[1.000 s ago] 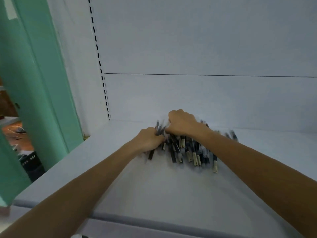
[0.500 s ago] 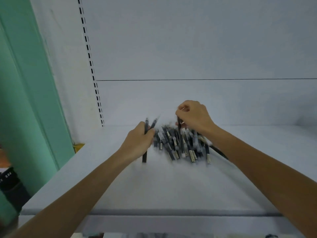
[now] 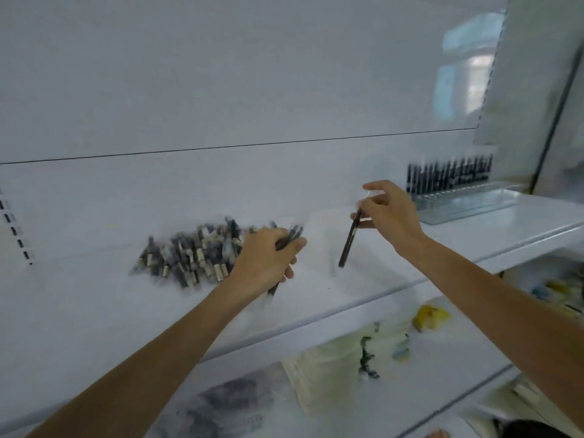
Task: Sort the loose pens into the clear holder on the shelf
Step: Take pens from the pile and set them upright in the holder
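A heap of loose dark pens (image 3: 186,254) lies on the white shelf (image 3: 363,279). My left hand (image 3: 268,260) grips a few pens (image 3: 292,234) just right of the heap, their tips sticking out above and below my fist. My right hand (image 3: 390,213) pinches a single dark pen (image 3: 349,240) by its top end, and the pen hangs down above the shelf. The clear holder (image 3: 467,200) stands at the far right of the shelf with a row of dark pens (image 3: 448,175) upright in it. The picture is blurred.
A lower shelf (image 3: 331,403) below holds paper sheets, blurred printed packs and a yellow item (image 3: 429,316). A slotted upright (image 3: 14,229) runs along the back panel at left. A side panel closes the shelf at right.
The view has swung right, bringing the clear holder into sight. My right hand has lifted one pen off the heap and moved right. My left hand still grips its pens, now right of the heap.
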Tool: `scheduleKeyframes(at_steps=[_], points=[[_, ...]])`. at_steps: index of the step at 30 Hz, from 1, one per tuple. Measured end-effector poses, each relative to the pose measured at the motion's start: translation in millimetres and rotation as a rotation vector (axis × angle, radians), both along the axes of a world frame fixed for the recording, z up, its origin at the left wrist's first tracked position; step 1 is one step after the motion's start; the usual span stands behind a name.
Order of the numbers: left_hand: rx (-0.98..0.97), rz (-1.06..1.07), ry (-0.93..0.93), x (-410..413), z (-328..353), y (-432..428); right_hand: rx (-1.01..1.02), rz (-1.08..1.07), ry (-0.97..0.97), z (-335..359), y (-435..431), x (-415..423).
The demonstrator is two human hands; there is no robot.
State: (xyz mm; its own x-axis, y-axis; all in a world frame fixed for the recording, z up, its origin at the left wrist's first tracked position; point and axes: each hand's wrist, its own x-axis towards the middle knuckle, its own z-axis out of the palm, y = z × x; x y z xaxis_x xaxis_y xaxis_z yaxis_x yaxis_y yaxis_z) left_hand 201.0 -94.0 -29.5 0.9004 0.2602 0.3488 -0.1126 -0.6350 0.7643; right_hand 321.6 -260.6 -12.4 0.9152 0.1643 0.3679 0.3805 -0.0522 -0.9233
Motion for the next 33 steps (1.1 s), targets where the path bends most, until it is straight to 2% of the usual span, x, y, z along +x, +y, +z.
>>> scheduleKeyframes(at_steps=[6,8,12,19,26,29,33], points=[[0.051,-0.055,0.042,41.8,1.3,-82.8,-0.031,-0.058,0.077,-7.7,-85.7,33.2],[0.043,-0.058,0.010,55.2,3.3,-114.7,-0.039,-0.097,0.058,-6.4,-120.1,41.7],[0.075,-0.120,0.051,88.3,-1.0,-189.0,-0.204,-0.218,-0.053,-4.6,-199.5,55.6],[-0.148,-0.156,0.086,145.8,-20.1,-301.4,-0.210,-0.227,-0.103,-10.4,-310.6,83.6],[-0.304,-0.312,0.189,182.1,-12.6,-339.2,-0.067,-0.116,-0.033,-19.7,-350.5,123.4],[-0.195,-0.264,0.149,204.3,-6.9,-338.6,-0.019,-0.118,-0.033,-23.5,-348.0,149.0],[-0.177,-0.138,0.036,242.0,9.8,-319.7,0.055,-0.099,-0.121,-1.8,-328.9,199.4]])
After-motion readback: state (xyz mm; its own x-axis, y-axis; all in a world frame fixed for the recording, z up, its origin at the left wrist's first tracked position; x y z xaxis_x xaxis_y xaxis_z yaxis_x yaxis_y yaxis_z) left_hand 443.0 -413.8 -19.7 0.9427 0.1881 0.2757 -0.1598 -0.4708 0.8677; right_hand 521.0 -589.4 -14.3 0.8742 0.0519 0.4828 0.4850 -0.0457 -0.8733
